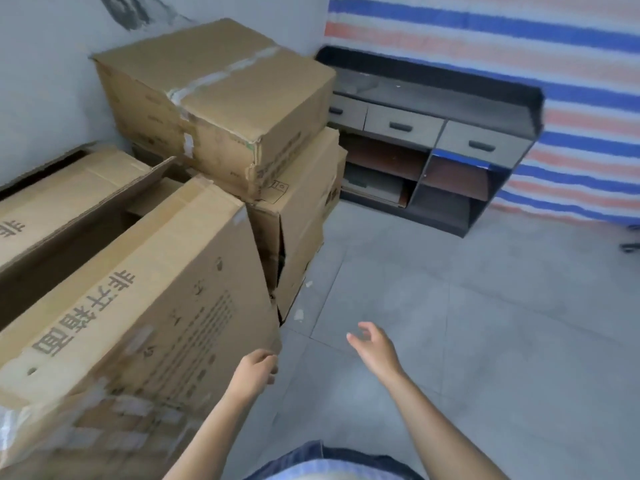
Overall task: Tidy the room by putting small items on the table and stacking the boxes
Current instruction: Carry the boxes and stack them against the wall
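Tiled floor noted; large box, judged bulky, floppy, touched at its corner by left hand; right hand open, empty.

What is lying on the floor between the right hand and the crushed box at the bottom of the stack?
In the head view, only bare grey floor tiles and a small white scrap lie between the right hand and the crushed box.

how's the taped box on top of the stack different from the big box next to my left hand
The taped box is shut, sealed by a strip of tape across its lid; the big box gapes open along its top. The taped box sits up on another carton; the big box stands lower, beside the stack, with the left hand at its near corner. The big box carries large printed characters; the taped box shows only small marks. Both are worn brown cardboard.
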{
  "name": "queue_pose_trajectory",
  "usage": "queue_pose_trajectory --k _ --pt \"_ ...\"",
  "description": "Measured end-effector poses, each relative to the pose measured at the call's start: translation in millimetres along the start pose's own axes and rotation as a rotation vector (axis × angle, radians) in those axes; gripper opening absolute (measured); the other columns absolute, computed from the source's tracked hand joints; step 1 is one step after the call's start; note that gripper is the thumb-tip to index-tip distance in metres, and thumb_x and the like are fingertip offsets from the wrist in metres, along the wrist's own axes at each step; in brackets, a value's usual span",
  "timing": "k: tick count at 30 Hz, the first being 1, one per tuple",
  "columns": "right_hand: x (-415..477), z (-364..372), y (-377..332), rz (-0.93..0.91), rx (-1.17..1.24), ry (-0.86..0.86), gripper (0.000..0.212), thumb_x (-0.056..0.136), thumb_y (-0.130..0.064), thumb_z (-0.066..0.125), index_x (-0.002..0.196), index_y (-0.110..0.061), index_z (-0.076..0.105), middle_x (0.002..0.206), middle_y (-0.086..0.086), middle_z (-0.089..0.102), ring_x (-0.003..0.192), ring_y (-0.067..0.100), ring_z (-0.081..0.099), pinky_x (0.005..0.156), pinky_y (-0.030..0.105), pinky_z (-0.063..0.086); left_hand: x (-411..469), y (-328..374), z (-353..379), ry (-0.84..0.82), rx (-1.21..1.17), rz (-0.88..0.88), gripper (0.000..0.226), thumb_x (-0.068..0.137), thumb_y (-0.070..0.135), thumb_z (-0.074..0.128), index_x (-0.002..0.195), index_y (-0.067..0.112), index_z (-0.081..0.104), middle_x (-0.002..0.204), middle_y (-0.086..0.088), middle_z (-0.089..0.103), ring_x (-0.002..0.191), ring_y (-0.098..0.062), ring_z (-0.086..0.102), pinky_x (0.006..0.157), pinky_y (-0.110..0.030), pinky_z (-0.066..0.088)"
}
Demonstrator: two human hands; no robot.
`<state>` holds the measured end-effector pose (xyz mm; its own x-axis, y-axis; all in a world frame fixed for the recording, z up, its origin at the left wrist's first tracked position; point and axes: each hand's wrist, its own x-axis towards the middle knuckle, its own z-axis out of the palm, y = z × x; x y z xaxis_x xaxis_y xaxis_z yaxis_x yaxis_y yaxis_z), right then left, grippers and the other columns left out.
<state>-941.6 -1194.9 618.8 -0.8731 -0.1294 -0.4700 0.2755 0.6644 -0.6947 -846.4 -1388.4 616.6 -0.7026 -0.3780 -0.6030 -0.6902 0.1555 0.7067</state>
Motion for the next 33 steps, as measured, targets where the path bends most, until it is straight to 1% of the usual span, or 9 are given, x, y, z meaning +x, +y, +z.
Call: queue_pose_trajectory --k 2,5,9,15,19,23,28,31,33 --pt "12 -18 17 0.009 -0.076 -0.034 0.048 0.091 -0.029 0.058 0.132 -0.008 0.047 0.139 0.010 0.045 0.130 0.020 0.042 0.102 0.024 0.032 9 11 23 -0.042 0.019 -0.016 0.013 0.096 0.012 0.045 0.091 0.009 0.056 0.074 -0.003 0.055 0.061 -0.015 0.049 0.055 -0.024 0.036" --pt "28 -48 38 0.033 -0.133 -0.057 0.048 0.090 -0.032 0.058 0.132 -0.011 0.049 0.138 0.009 0.044 0.129 0.020 0.043 0.101 0.024 0.033 23 30 56 -0.072 0.006 -0.025 0.017 0.095 0.010 0.045 0.082 0.007 0.056 0.071 -0.005 0.054 0.058 -0.017 0.046 0.052 -0.025 0.033" --pt "34 -99 73 0.078 -0.076 0.070 0.046 0.090 -0.032 0.057 0.131 -0.013 0.048 0.135 0.008 0.044 0.127 0.020 0.043 0.099 0.025 0.034 38 64 106 -0.155 0.079 -0.021 0.025 0.094 0.010 0.045 0.071 0.010 0.051 0.071 -0.006 0.052 0.057 -0.017 0.044 0.050 -0.024 0.028" --pt "1 -156 143 0.272 0.203 0.395 0.051 0.093 -0.031 0.054 0.139 -0.015 0.039 0.139 0.009 0.043 0.128 0.021 0.042 0.103 0.029 0.034 35 129 200 -0.419 0.343 0.162 0.023 0.095 0.012 0.044 0.074 0.013 0.051 0.075 -0.003 0.053 0.062 -0.014 0.046 0.055 -0.024 0.033" --pt "-39 -173 185 0.440 0.323 0.593 0.051 0.093 -0.033 0.052 0.139 -0.015 0.038 0.139 0.009 0.042 0.130 0.022 0.038 0.104 0.032 0.034 19 150 266 -0.635 0.551 0.272 0.017 0.098 0.015 0.042 0.087 0.010 0.055 0.084 -0.003 0.056 0.071 -0.012 0.051 0.056 -0.016 0.038" --pt "-71 -179 221 0.629 0.386 0.758 0.050 0.093 -0.034 0.052 0.138 -0.014 0.040 0.141 0.007 0.040 0.131 0.020 0.036 0.103 0.028 0.032 9 166 328 -0.818 0.724 0.351 0.019 0.097 0.017 0.043 0.084 0.015 0.057 0.086 -0.001 0.059 0.072 -0.012 0.054 0.058 -0.015 0.039" --pt "-63 -199 238 0.740 0.399 0.841 0.046 0.093 -0.035 0.052 0.133 -0.013 0.046 0.140 0.004 0.041 0.129 0.018 0.038 0.098 0.025 0.034 21 193 381 -0.899 0.763 0.421 0.024 0.097 0.016 0.043 0.079 0.015 0.058 0.090 -0.006 0.063 0.086 -0.021 0.058 0.067 -0.024 0.040" --pt "-44 -225 244 0.774 0.393 0.858 0.044 0.093 -0.036 0.052 0.131 -0.014 0.047 0.139 0.003 0.041 0.129 0.016 0.037 0.094 0.022 0.035 37 223 412 -0.919 0.743 0.404 0.020 0.098 0.016 0.043 0.091 0.007 0.060 0.096 -0.010 0.062 0.086 -0.021 0.057 0.065 -0.023 0.041" --pt "-33 -245 247 0.803 0.388 0.865 0.042 0.094 -0.036 0.051 0.130 -0.015 0.048 0.138 0.002 0.041 0.128 0.015 0.037 0.092 0.021 0.034 54 249 435 -0.898 0.684 0.365 0.019 0.098 0.015 0.045 0.100 0.002 0.059 0.095 -0.012 0.062 0.082 -0.022 0.056 0.066 -0.026 0.041"
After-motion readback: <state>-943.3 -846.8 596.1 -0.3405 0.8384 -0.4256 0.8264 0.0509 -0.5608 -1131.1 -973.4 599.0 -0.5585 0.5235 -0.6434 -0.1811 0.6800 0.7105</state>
